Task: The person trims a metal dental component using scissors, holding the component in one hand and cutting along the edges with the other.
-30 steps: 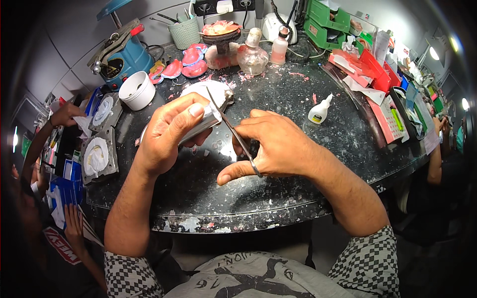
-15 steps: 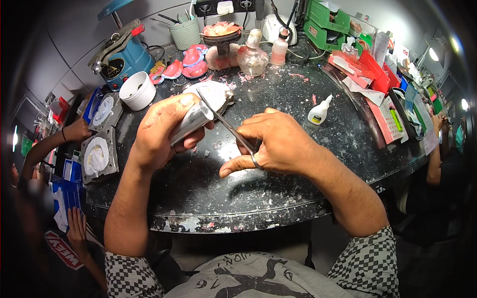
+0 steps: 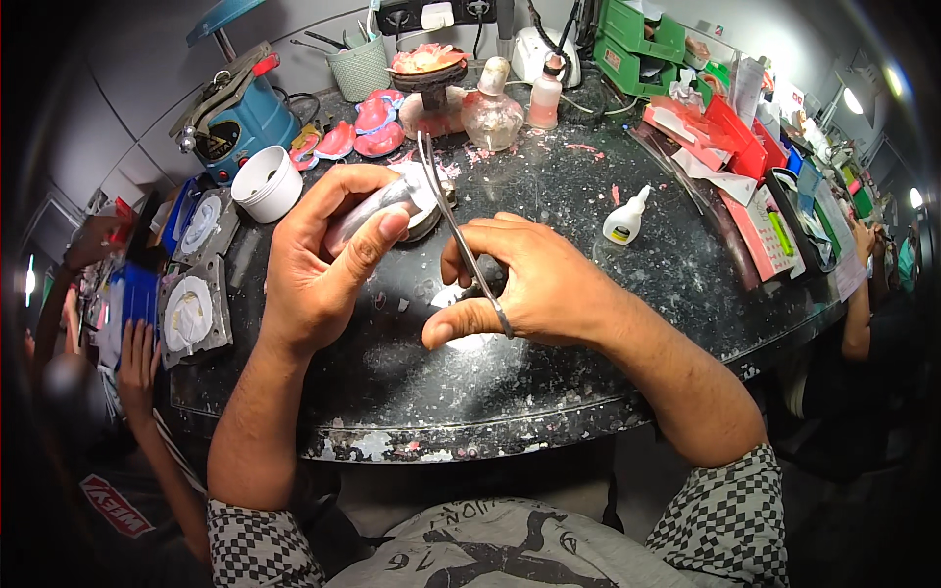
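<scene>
My left hand (image 3: 312, 263) is wrapped round a silver, foil-like cylinder (image 3: 416, 196), with the thumb along its near side. The cylinder's far end tilts up and to the right. My right hand (image 3: 539, 279) holds slim metal scissors (image 3: 470, 263); one handle loop shows by the base of the thumb. The blades point up and away, slightly apart, across the cylinder's far end. Whether they touch it, I cannot tell. Behind the cylinder lies a white plaster-like piece, mostly hidden.
A white tub (image 3: 267, 184), pink-and-blue moulded pieces (image 3: 375, 116), a glass burner-like bottle (image 3: 493, 113) and a blue machine (image 3: 240, 118) stand at the back. A small white dropper bottle (image 3: 625, 218) is right. Metal flask halves (image 3: 191, 309) sit left, near another person's hand (image 3: 137, 358).
My left hand has turned the cylinder, and its thumb has come round to the near side. The scissors have swung more upright. At the left, another person's hands have shifted.
</scene>
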`<control>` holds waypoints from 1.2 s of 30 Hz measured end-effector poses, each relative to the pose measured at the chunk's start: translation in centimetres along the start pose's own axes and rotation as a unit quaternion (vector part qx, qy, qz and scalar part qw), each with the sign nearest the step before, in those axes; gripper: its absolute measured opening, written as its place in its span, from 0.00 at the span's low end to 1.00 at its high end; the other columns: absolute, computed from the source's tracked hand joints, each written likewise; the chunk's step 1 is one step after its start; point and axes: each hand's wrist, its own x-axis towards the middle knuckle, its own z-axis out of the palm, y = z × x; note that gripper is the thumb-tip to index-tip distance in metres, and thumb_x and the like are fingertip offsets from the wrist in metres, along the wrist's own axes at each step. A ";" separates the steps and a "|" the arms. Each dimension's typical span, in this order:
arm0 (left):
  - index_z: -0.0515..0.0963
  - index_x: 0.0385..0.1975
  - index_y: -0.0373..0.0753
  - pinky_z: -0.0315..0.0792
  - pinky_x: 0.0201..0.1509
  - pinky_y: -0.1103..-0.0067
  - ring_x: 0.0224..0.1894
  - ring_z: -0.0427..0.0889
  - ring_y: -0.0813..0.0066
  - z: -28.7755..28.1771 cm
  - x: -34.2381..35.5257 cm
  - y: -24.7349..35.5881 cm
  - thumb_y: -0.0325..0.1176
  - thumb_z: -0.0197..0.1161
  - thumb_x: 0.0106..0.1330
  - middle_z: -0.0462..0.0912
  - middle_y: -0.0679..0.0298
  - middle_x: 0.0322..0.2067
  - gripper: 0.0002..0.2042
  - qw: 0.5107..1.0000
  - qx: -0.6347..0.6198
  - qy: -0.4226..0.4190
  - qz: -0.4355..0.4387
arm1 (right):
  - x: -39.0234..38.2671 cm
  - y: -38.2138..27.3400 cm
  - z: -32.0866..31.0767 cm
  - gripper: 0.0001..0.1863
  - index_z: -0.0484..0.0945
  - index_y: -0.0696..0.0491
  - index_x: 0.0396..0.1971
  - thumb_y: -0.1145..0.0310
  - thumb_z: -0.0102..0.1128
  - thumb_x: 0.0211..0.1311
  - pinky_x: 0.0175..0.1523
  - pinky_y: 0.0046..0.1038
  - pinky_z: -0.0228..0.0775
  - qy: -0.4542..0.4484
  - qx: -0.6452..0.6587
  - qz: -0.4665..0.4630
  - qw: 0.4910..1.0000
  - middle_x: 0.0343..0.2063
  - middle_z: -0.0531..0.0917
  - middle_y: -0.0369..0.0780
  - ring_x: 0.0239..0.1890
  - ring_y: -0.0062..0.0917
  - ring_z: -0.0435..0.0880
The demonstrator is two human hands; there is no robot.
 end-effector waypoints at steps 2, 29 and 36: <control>0.77 0.49 0.34 0.64 0.37 0.88 0.34 0.71 0.89 0.1 0.0 -0.2 0.37 0.65 0.71 0.79 0.69 0.36 0.14 1.000 0.000 0.000 0.003 | 0.0 -0.5 -0.2 0.38 0.80 0.53 0.31 0.30 0.75 0.40 0.48 0.34 0.72 -0.015 -0.014 0.017 1.000 0.31 0.81 0.39 0.41 0.34 0.80; 0.76 0.52 0.31 0.75 0.53 0.81 0.49 0.81 0.78 0.9 -0.5 0.1 0.29 0.67 0.69 0.81 0.60 0.44 0.15 0.993 0.087 -0.022 0.077 | -0.1 -0.6 -0.6 0.50 0.84 0.57 0.35 0.18 0.62 0.39 0.51 0.39 0.74 -0.043 -0.105 0.010 0.994 0.32 0.84 0.44 0.41 0.39 0.79; 0.75 0.52 0.31 0.72 0.54 0.82 0.49 0.80 0.80 0.6 -0.5 0.6 0.30 0.65 0.71 0.80 0.61 0.45 0.15 0.996 0.046 -0.019 0.068 | 0.1 -1.1 -1.2 0.40 0.86 0.52 0.27 0.23 0.65 0.43 0.46 0.39 0.75 -0.034 -0.116 0.013 0.993 0.22 0.82 0.41 0.36 0.37 0.80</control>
